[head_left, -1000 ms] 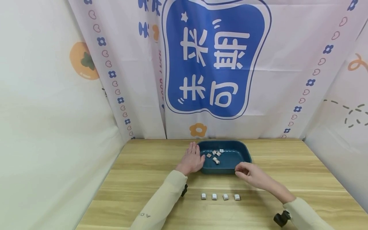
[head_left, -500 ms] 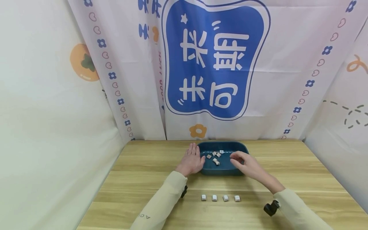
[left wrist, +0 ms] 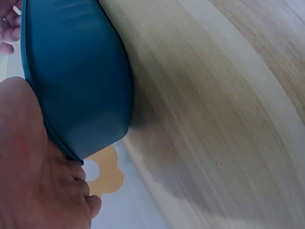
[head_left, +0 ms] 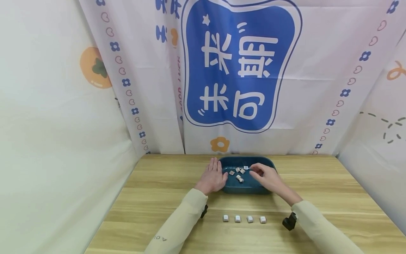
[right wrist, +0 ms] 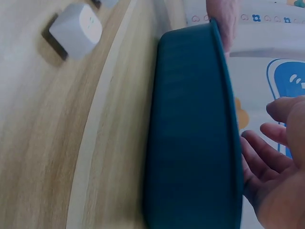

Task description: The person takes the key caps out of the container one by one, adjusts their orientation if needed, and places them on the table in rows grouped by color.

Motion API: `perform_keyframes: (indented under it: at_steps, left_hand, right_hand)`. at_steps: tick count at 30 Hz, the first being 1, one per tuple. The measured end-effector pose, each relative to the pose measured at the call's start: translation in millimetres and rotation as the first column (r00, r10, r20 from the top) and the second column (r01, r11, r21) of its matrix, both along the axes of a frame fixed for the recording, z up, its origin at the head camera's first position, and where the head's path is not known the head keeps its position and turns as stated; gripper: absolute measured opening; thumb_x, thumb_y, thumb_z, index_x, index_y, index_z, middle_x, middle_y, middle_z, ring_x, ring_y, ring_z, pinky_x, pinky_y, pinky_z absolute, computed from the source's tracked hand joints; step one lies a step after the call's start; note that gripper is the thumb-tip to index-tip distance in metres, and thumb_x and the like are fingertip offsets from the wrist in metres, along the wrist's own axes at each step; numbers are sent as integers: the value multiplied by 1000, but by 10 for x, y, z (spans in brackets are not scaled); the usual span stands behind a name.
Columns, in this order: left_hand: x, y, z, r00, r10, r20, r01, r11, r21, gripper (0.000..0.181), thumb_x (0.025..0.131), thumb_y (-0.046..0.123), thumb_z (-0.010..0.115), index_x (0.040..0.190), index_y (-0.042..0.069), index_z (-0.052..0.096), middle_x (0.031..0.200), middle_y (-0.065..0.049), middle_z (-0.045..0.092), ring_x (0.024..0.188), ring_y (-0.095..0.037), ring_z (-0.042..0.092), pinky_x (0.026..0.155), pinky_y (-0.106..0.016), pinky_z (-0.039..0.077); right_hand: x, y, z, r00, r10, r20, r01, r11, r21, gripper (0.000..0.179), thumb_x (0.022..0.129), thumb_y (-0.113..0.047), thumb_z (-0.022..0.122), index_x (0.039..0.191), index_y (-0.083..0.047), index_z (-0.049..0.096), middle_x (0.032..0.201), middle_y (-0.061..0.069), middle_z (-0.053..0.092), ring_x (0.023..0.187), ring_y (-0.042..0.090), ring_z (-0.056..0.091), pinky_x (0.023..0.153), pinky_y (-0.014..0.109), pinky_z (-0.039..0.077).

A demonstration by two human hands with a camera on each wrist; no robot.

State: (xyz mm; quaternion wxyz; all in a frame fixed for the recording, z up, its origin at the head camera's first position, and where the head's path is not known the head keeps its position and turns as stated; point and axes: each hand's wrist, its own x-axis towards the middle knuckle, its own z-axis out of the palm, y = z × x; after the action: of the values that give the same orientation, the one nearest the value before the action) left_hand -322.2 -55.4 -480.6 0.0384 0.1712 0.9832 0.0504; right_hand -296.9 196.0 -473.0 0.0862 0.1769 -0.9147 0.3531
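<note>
A dark teal tray (head_left: 248, 190) stands at the back of the wooden table. Inside it lie several small keycaps (head_left: 242, 171), mostly left of its middle. My left hand (head_left: 212, 178) rests flat along the tray's left rim, fingers straight and pointing away. Over the right part of the tray is my right hand (head_left: 266, 177), its fingertips close to the keycap at the back. In the right wrist view its fingers (right wrist: 267, 155) are loosely bent and apart, with nothing seen between them. Several white keycaps (head_left: 237, 219) sit in a row in front of the tray.
A printed cloth (head_left: 317, 106) with a blue panel hangs directly behind the table's back edge. Pale cloth walls (head_left: 63, 148) close in the left and right sides. Each wrist carries a black camera (head_left: 289, 222).
My right hand has moved left from the tray's right front corner to over its inside. The left hand stays at the left rim, and the keycaps lie as before.
</note>
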Motion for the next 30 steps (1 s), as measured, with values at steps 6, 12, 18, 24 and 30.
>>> perform_keyframes:
  at_steps: [6,12,18,24,30]
  left_hand:
    - [7,-1,-3,1000,-4,-11,4,1000,-6,68,106,46,21,157,1,15,166,-17,5,154,-31,3,124,-44,16]
    - [14,-3,-2,1000,-6,-12,6,1000,4,68,106,46,21,157,1,15,166,-16,4,154,-31,3,125,-44,15]
    - [6,-3,-16,1000,-3,-6,3,1000,6,67,106,44,22,157,1,14,166,-17,3,154,-31,2,125,-44,15]
    - [-2,9,-14,1000,0,4,0,1000,14,67,106,44,22,157,1,14,166,-17,3,154,-31,1,125,-45,14]
    - [12,10,-7,1000,2,1,-2,1000,2,67,106,44,22,157,1,14,166,-17,4,154,-31,3,125,-44,15]
  right_hand:
    - [-102,-6,-54,999,-15,34,15,1000,3,31,95,-29,64,118,-8,66,96,2,69,80,13,58,71,25,50]
    - [-202,-28,-96,999,-13,40,13,1000,3,29,94,-23,65,119,-7,66,92,2,69,76,14,56,68,26,47]
    - [-314,-29,-129,998,4,65,-4,1000,1,31,94,-20,66,121,-5,66,91,4,70,74,13,57,63,26,48]
    - [-417,-15,-152,984,7,178,-2,999,-32,34,96,-24,63,125,-5,63,92,8,68,68,24,62,56,29,53]
    - [-518,-32,-191,974,-1,225,8,1000,-30,36,99,-28,58,127,-6,63,93,14,67,73,25,63,57,29,53]
